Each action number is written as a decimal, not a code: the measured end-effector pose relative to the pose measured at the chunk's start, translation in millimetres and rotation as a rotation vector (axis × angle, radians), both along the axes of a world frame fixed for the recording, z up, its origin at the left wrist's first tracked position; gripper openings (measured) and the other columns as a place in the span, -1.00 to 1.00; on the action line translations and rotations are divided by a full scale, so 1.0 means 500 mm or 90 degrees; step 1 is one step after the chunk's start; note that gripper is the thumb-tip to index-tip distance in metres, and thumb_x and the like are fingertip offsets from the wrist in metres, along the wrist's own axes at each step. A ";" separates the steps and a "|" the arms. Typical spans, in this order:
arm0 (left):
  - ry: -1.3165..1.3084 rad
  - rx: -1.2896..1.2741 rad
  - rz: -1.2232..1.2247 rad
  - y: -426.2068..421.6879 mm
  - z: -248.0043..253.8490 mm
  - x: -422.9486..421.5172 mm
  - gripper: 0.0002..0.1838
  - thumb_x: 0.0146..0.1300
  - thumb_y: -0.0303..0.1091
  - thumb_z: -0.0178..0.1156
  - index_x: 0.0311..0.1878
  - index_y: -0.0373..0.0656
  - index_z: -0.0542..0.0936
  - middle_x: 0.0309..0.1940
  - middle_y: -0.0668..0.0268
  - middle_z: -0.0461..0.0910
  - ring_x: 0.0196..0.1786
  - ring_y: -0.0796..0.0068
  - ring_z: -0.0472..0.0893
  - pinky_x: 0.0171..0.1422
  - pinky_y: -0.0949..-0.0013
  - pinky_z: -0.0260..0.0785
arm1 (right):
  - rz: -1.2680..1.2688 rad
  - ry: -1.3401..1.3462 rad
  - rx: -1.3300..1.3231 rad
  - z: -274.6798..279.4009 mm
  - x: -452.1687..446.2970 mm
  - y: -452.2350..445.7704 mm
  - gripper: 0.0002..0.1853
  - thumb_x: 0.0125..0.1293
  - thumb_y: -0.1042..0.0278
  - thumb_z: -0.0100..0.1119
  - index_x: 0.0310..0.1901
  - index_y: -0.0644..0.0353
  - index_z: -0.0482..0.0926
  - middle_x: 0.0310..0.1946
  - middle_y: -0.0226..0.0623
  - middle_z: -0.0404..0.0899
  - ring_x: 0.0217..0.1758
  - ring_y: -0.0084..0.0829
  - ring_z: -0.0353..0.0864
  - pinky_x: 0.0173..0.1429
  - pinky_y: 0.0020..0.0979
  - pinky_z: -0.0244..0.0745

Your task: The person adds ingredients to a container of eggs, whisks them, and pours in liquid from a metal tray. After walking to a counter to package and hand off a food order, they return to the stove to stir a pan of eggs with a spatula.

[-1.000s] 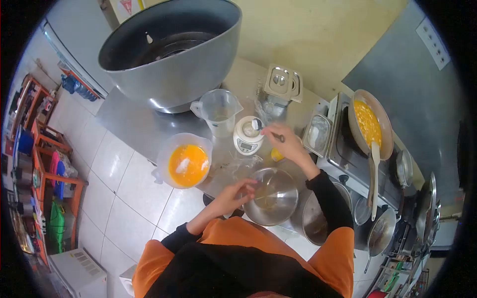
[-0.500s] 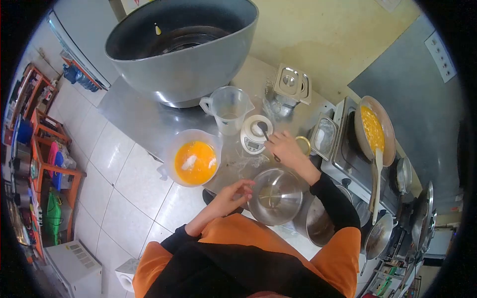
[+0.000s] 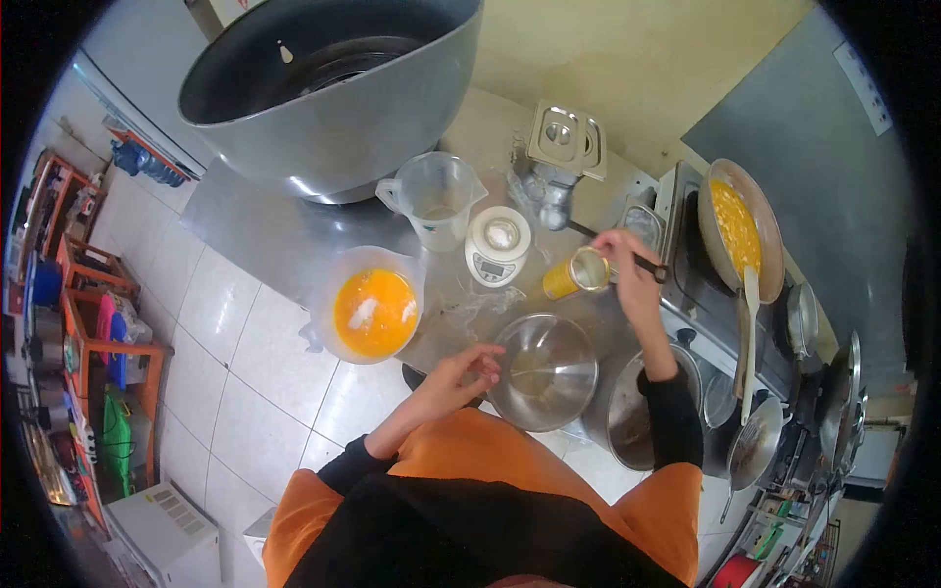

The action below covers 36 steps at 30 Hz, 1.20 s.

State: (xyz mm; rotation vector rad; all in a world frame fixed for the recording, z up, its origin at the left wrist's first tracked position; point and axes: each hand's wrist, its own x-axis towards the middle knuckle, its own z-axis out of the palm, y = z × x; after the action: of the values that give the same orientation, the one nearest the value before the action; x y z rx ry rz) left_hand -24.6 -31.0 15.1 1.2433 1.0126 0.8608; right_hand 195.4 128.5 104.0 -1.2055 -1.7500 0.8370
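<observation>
In the head view, the right hand [image 3: 634, 259] pinches a spoon [image 3: 582, 230] by its dark handle, above the table [image 3: 257, 220], near a yellow can [image 3: 560, 281]. The left hand [image 3: 457, 379], fingers loosely curled, is at the rim of a steel bowl [image 3: 557, 377] (whether touching, I cannot tell). Beyond stands a scale [image 3: 491, 269] bearing white powder [image 3: 502, 232]; left of it, a jug [image 3: 436, 201] and a plastic bowl [image 3: 324, 294] of orange liquid [image 3: 382, 333].

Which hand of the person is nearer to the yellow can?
Right. The right hand, holding a spoon, is just right of the can in the picture; the left hand is farther away, beside the steel bowl.
</observation>
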 end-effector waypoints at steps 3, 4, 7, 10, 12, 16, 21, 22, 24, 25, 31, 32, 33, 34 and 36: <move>0.027 0.017 -0.020 0.007 -0.010 0.009 -0.61 0.19 -0.44 0.10 0.10 -0.14 0.34 -0.27 0.29 0.50 -0.19 0.54 0.51 -0.09 0.43 0.38 | -0.052 0.051 0.007 0.009 0.070 -0.036 -0.63 0.38 0.23 -0.22 -0.43 0.29 0.49 -0.49 -0.44 0.46 -0.42 -0.64 0.38 -0.28 -0.60 0.28; 0.066 0.026 0.003 0.012 -0.017 0.011 -0.60 0.17 -0.43 0.12 0.09 -0.14 0.35 -0.28 0.27 0.50 -0.22 0.51 0.52 -0.11 0.43 0.38 | -0.064 0.053 -0.007 0.013 0.089 -0.046 -0.64 0.38 0.26 -0.21 -0.43 0.31 0.49 -0.48 -0.42 0.47 -0.42 -0.63 0.38 -0.28 -0.58 0.28; 0.198 0.077 0.095 0.043 -0.055 0.012 -0.57 0.09 -0.42 0.18 0.06 -0.16 0.36 -0.28 0.21 0.51 -0.24 0.39 0.53 -0.11 0.38 0.38 | -0.099 0.063 -0.034 0.017 0.124 -0.075 -0.66 0.37 0.31 -0.20 -0.44 0.33 0.49 -0.47 -0.38 0.49 -0.42 -0.61 0.37 -0.29 -0.56 0.27; 0.324 0.167 0.224 0.112 -0.102 0.014 -0.51 -0.01 -0.42 0.24 0.03 -0.23 0.36 -0.23 0.13 0.49 -0.17 0.24 0.51 -0.05 0.29 0.36 | -0.122 0.085 -0.050 0.001 0.136 -0.093 -0.64 0.39 0.28 -0.21 -0.44 0.33 0.49 -0.49 -0.38 0.48 -0.42 -0.62 0.37 -0.30 -0.57 0.27; 0.359 0.228 0.298 0.166 -0.130 0.026 -0.45 -0.06 -0.40 0.29 0.03 -0.26 0.33 -0.15 0.07 0.45 -0.13 0.22 0.49 -0.03 0.28 0.34 | -0.119 0.086 -0.042 -0.009 0.139 -0.099 -0.64 0.39 0.28 -0.20 -0.44 0.34 0.49 -0.48 -0.38 0.48 -0.42 -0.62 0.37 -0.30 -0.57 0.27; 0.416 0.285 0.355 0.250 -0.149 0.047 -0.38 -0.11 -0.42 0.31 0.05 -0.32 0.29 -0.11 0.03 0.38 -0.02 0.10 0.39 0.07 0.21 0.25 | -0.105 0.089 -0.038 -0.021 0.139 -0.107 -0.66 0.37 0.31 -0.19 -0.44 0.34 0.49 -0.47 -0.36 0.48 -0.42 -0.60 0.37 -0.28 -0.56 0.29; 0.452 0.331 0.351 0.278 -0.146 0.067 -0.37 -0.12 -0.42 0.30 0.07 -0.33 0.28 -0.12 0.02 0.36 0.00 0.02 0.32 0.09 0.18 0.21 | -0.044 -0.010 0.019 -0.031 0.108 -0.096 -0.76 0.31 0.38 -0.10 -0.42 0.32 0.49 -0.49 -0.30 0.47 -0.42 -0.56 0.42 -0.30 -0.54 0.30; 0.442 0.335 0.340 0.275 -0.136 0.073 -0.39 -0.11 -0.42 0.30 0.05 -0.33 0.30 -0.13 0.03 0.37 -0.02 0.04 0.34 0.08 0.18 0.22 | -0.030 -0.030 0.028 -0.042 0.097 -0.088 -0.78 0.30 0.39 -0.08 -0.42 0.31 0.50 -0.50 -0.28 0.47 -0.44 -0.54 0.43 -0.31 -0.53 0.31; 0.425 0.347 0.317 0.254 -0.115 0.082 -0.44 -0.09 -0.43 0.28 0.03 -0.32 0.33 -0.16 0.05 0.39 -0.04 0.07 0.36 0.05 0.19 0.23 | -0.022 -0.078 0.035 -0.053 0.077 -0.070 -0.80 0.27 0.38 -0.05 -0.41 0.29 0.50 -0.52 -0.24 0.46 -0.48 -0.48 0.46 -0.34 -0.50 0.32; 0.404 0.341 0.305 0.242 -0.108 0.086 -0.47 -0.08 -0.43 0.27 0.01 -0.30 0.36 -0.18 0.06 0.41 -0.06 0.08 0.38 0.04 0.19 0.24 | -0.016 -0.102 0.038 -0.056 0.070 -0.062 -0.81 0.26 0.37 -0.03 -0.41 0.28 0.50 -0.53 -0.22 0.46 -0.50 -0.44 0.47 -0.36 -0.48 0.33; 0.354 0.300 0.283 0.155 -0.092 0.069 -0.58 -0.03 -0.44 0.24 -0.04 -0.21 0.43 -0.29 0.13 0.47 -0.16 0.18 0.44 -0.02 0.23 0.27 | -0.044 -0.129 0.005 -0.068 0.075 -0.042 -0.82 0.23 0.29 0.02 -0.38 0.21 0.52 -0.53 -0.22 0.52 -0.49 -0.28 0.53 -0.34 -0.43 0.38; 0.360 0.292 0.279 0.142 -0.092 0.060 -0.58 -0.03 -0.44 0.23 -0.04 -0.20 0.43 -0.29 0.13 0.47 -0.16 0.19 0.45 -0.02 0.23 0.27 | -0.048 -0.137 -0.008 -0.069 0.077 -0.039 -0.83 0.22 0.28 0.04 -0.37 0.19 0.53 -0.53 -0.23 0.53 -0.47 -0.26 0.54 -0.34 -0.42 0.38; 0.365 0.283 0.273 0.129 -0.093 0.052 -0.58 -0.03 -0.45 0.23 -0.04 -0.19 0.43 -0.30 0.14 0.47 -0.17 0.19 0.45 -0.02 0.24 0.27 | -0.052 -0.146 -0.023 -0.071 0.078 -0.036 -0.83 0.22 0.26 0.05 -0.36 0.17 0.53 -0.53 -0.23 0.54 -0.46 -0.25 0.55 -0.34 -0.41 0.39; 0.362 0.273 0.273 0.116 -0.094 0.046 -0.59 -0.03 -0.45 0.22 -0.04 -0.19 0.43 -0.31 0.15 0.47 -0.17 0.20 0.45 -0.02 0.24 0.27 | -0.056 -0.154 -0.039 -0.074 0.078 -0.033 -0.83 0.21 0.25 0.06 -0.35 0.15 0.54 -0.52 -0.24 0.55 -0.45 -0.24 0.56 -0.33 -0.40 0.40; 0.353 0.255 0.273 0.099 -0.095 0.037 -0.59 -0.03 -0.46 0.21 -0.04 -0.19 0.43 -0.33 0.17 0.47 -0.18 0.20 0.46 -0.02 0.24 0.28 | -0.044 -0.189 -0.047 -0.074 0.080 -0.013 -0.83 0.20 0.22 0.08 -0.32 0.12 0.56 -0.52 -0.23 0.56 -0.43 -0.22 0.57 -0.34 -0.36 0.41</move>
State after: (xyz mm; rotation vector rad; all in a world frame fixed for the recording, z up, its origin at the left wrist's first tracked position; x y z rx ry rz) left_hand -6.2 18.4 -32.2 1.6897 1.6477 1.1137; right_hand 235.7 122.0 67.0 -1.4921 -1.9126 0.7161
